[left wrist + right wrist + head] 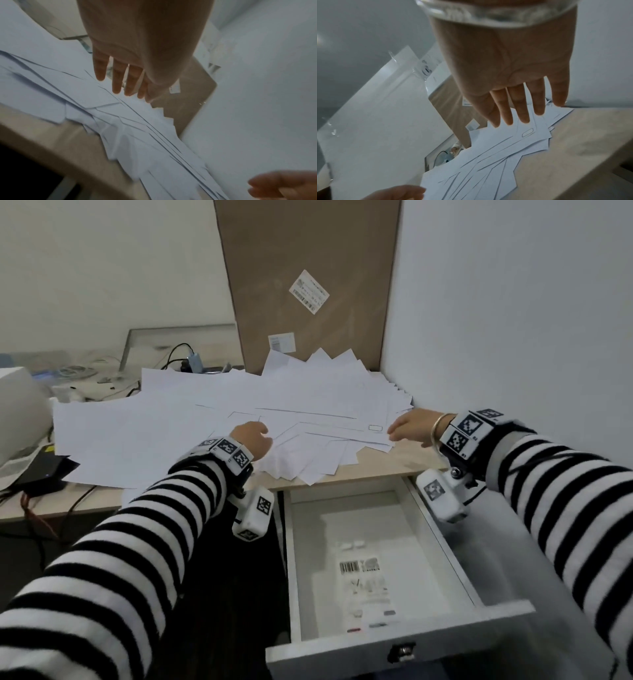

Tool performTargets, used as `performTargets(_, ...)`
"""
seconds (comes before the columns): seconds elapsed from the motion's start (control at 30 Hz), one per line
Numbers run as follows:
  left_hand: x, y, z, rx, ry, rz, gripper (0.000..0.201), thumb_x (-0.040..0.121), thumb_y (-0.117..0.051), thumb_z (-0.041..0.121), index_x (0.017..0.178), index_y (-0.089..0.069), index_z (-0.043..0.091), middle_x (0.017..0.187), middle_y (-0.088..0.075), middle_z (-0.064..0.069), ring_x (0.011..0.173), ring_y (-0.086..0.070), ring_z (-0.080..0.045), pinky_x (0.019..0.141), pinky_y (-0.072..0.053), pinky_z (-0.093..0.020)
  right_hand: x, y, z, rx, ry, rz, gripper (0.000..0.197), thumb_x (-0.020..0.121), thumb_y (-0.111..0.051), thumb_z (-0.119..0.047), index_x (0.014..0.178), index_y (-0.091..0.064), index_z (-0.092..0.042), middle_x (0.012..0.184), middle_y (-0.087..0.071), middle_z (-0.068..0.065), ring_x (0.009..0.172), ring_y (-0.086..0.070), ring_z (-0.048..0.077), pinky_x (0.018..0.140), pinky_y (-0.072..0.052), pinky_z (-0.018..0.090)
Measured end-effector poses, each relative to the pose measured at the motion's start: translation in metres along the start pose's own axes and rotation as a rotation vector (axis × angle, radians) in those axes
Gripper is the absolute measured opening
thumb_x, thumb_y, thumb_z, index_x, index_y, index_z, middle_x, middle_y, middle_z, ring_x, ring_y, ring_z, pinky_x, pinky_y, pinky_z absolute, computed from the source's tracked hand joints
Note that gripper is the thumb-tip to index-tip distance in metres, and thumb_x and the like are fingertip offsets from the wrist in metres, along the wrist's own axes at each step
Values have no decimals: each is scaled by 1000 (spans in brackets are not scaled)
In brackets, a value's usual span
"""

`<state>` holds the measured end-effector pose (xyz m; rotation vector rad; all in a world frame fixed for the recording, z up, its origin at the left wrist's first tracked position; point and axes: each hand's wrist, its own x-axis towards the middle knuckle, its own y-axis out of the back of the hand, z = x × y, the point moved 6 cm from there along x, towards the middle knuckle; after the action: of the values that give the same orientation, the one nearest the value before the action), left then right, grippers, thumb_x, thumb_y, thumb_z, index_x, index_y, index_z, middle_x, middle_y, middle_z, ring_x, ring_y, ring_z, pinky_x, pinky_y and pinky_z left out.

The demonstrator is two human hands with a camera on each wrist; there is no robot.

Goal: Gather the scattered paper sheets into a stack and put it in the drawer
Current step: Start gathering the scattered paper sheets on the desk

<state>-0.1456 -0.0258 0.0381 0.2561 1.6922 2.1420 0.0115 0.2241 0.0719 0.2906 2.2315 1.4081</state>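
Paper sheets lie fanned and overlapping across the worktop, right up to the corner by the wall and against a leaning cardboard panel; no stack yet. Left hand hovers over the near-left part of the spread, fingers straight and apart, holding nothing. Right hand is at the right edge of the fan, fingers extended, tips at or just above the top sheets, contact unclear, nothing gripped. Drawer is pulled open below the front edge, with a bagged label sheet already inside. Risks, as judged: sheets overhang the front edge near the left hand, so an inward sweep could push some off to the floor or loose into the drawer; smooth sheets slide over each other, so squeezing from both sides may buckle or crease the fan rather than square it; far-left sheets near the cables could get missed.
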Motion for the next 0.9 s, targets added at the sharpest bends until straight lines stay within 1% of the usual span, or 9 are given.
performTargets(0.13,53,4,-50,26,207,-15,48,99,-40,26,144,-36,9,151,-33,-14,136,-36,-32,110,-32,-34,62,-2,-10,-197,-20,-52,48,99,-44,-28,142,-40,-7,151,-34,7,140,-30,24,114,-23,33)
performTargets(0.23,73,-3,-73,142,287,-117,51,102,-32,34,147,-29,10,153,-26,-15,139,-29,-33,113,-26,-36,100,-6,-5,-214,-73,-90,60,98,-44,-34,148,-25,-8,157,-20,6,145,-19,22,115,-16,32)
performTargets(0.47,90,-37,-62,67,307,-246,68,94,-19,50,147,-22,7,152,-21,-22,140,-18,-43,114,-19,-52,130,-28,-9,-281,-98,-266,67,98,-33,-48,151,-15,-11,159,-13,3,146,-13,21,116,-11,33)
performTargets(0.53,91,-38,-49,-12,268,-249,56,100,-23,39,144,-28,6,149,-29,-19,139,-22,-40,113,-22,-48,127,-34,-16,-279,-56,-304,65,99,-32,-49,150,-17,-13,159,-14,1,146,-14,20,116,-11,32)
performTargets(0.73,78,-33,-11,-324,178,-267,57,103,-24,41,140,-40,0,147,-39,-16,134,-39,-30,111,-29,-35,116,-59,-28,-213,59,-354,74,94,-41,-55,152,-12,-19,159,-14,-1,146,-12,17,118,-9,37)
performTargets(0.77,74,-30,-6,-360,150,-240,50,104,-27,36,134,-45,0,144,-42,-16,132,-41,-29,108,-30,-33,112,-62,-32,-195,81,-349,71,95,-42,-52,151,-15,-17,158,-16,0,146,-14,18,117,-10,36)
performTargets(0.83,75,-28,-7,-466,128,-188,28,103,-34,28,102,-56,10,128,-50,-17,120,-47,-26,101,-34,-32,105,-65,-38,-122,119,-342,67,95,-45,-48,150,-22,-17,157,-20,-1,144,-20,18,116,-14,34)
performTargets(0.87,73,-25,-10,-513,115,-150,23,102,-38,25,87,-53,15,117,-50,-14,112,-47,-23,99,-35,-34,102,-66,-39,-63,134,-338,65,94,-48,-46,149,-27,-18,156,-24,-2,143,-24,18,115,-17,32)
performTargets(0.9,75,-24,-18,-532,132,-111,22,101,-40,22,85,-53,14,114,-49,-13,108,-45,-21,99,-35,-34,101,-63,-38,6,143,-320,62,93,-51,-44,146,-33,-19,153,-30,-2,140,-29,17,113,-21,30)
